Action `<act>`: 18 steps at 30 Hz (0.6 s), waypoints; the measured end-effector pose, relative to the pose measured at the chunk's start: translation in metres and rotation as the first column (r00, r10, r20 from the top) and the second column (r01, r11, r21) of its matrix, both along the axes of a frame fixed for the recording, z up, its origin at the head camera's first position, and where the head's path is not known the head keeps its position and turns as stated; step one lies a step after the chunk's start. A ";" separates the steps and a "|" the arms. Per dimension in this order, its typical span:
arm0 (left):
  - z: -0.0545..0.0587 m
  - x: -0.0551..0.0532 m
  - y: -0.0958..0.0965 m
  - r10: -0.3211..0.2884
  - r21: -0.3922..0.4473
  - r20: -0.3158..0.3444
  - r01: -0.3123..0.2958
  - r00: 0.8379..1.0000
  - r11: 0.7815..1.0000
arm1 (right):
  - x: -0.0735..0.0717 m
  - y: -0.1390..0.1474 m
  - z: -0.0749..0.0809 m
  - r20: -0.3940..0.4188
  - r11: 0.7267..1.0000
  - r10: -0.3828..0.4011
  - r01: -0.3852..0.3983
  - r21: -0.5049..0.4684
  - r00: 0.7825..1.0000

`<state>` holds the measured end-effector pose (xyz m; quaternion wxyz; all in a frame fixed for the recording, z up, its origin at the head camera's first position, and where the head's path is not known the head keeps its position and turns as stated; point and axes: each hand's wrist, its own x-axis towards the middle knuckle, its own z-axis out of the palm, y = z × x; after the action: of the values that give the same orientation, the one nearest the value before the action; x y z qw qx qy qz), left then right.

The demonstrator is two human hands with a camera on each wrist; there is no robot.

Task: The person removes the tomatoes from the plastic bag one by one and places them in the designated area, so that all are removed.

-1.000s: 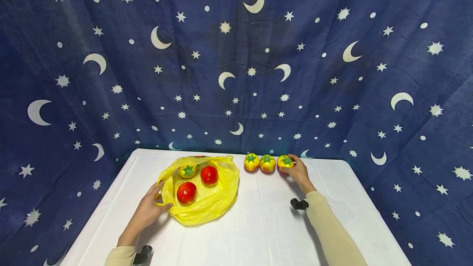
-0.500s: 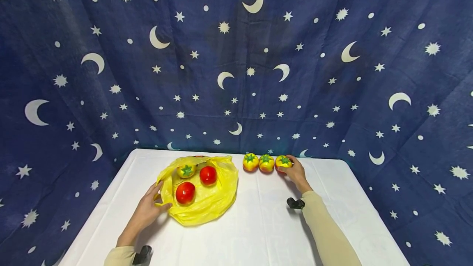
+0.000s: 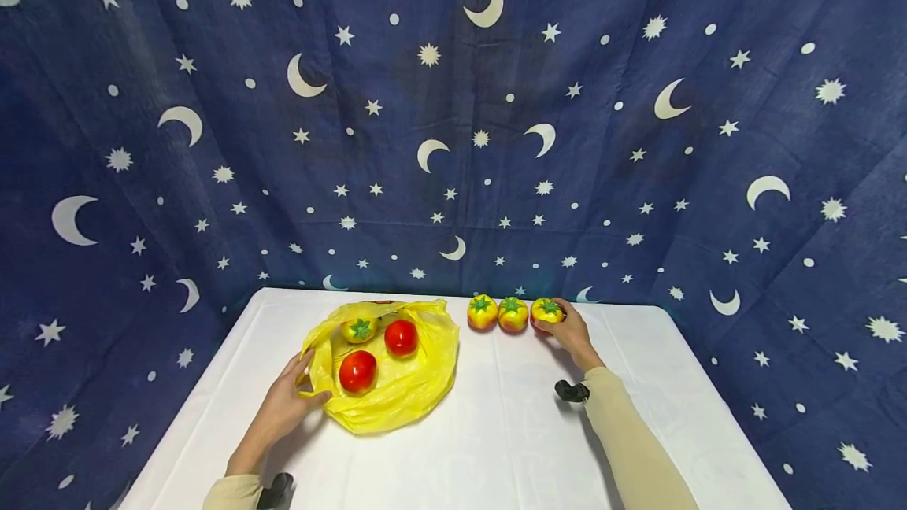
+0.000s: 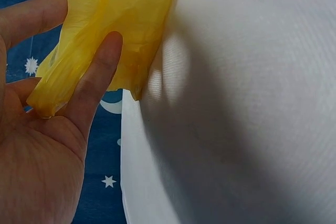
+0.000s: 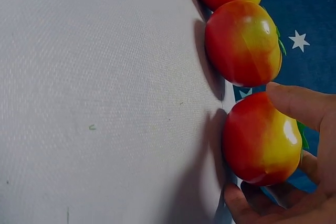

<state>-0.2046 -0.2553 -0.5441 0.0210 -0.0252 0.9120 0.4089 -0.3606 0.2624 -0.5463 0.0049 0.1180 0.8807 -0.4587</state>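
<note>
At the left of the table a yellow plastic bag [image 3: 425, 384] lies with its mouth spread wide. Inside are two red tomatoes [image 3: 357, 372] and one yellow-red tomato [image 3: 360, 329] with a green leafy top. My left hand [image 3: 282, 404] holds the bag's left rim, its plastic between thumb and fingers [image 4: 102, 59]. Along the back edge stand three yellow-red tomatoes in a row: a left one [image 3: 483, 312], a middle one [image 3: 513, 315] and a right one [image 3: 546, 313]. Thumb and fingers of my right hand [image 3: 569, 333] grip the right tomato, which still sits in the row.
A white cloth covers the table [image 3: 489, 447]. Behind it and at both sides hangs a dark blue curtain [image 3: 397, 132] with moons and stars. Black camera mounts [image 3: 572, 391] sit at both wrists.
Both hands hold the same places on the bag and the right tomato. The head view shifts very slightly; otherwise nothing visibly moves.
</note>
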 end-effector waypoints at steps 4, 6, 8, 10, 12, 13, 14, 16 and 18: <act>0.000 0.001 0.001 0.002 0.003 0.005 -0.003 1.000 1.000 | 0.002 0.004 -0.001 -0.017 1.000 0.006 -0.007 -0.027 1.000; 0.000 0.000 0.001 -0.001 -0.001 -0.006 0.001 1.000 1.000 | 0.002 0.005 -0.002 -0.023 0.999 0.006 -0.007 -0.037 1.000; 0.000 0.000 0.001 -0.004 -0.002 -0.015 0.004 1.000 1.000 | 0.003 0.007 -0.002 -0.022 0.999 0.001 -0.002 -0.042 1.000; 0.000 0.000 0.001 -0.006 -0.003 -0.025 0.006 1.000 1.000 | 0.003 0.008 -0.001 -0.015 0.999 -0.004 0.003 -0.045 1.000; 0.000 -0.001 0.001 -0.006 -0.005 -0.032 0.006 0.999 1.000 | 0.003 0.008 0.001 -0.009 0.998 -0.012 0.011 -0.059 1.000; 0.001 -0.001 0.001 -0.007 -0.003 -0.034 0.007 0.999 1.000 | 0.003 0.008 0.002 -0.006 0.998 -0.014 0.013 -0.065 1.000; 0.001 0.000 0.001 -0.007 -0.003 -0.036 0.007 0.999 1.000 | 0.004 0.008 0.003 -0.004 0.997 -0.016 0.016 -0.071 1.000; 0.002 0.000 0.001 -0.006 -0.001 -0.036 0.006 0.999 1.000 | 0.004 0.009 0.004 -0.002 0.996 -0.019 0.018 -0.083 1.000; 0.002 0.000 0.001 -0.004 -0.003 -0.031 0.004 1.000 1.000 | 0.005 0.011 0.005 -0.008 0.996 -0.013 0.012 -0.086 1.000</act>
<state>-0.2041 -0.2545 -0.5419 0.0076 -0.0169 0.9128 0.4079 -0.3558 0.2734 -0.5412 0.0034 0.1213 0.8594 -0.4966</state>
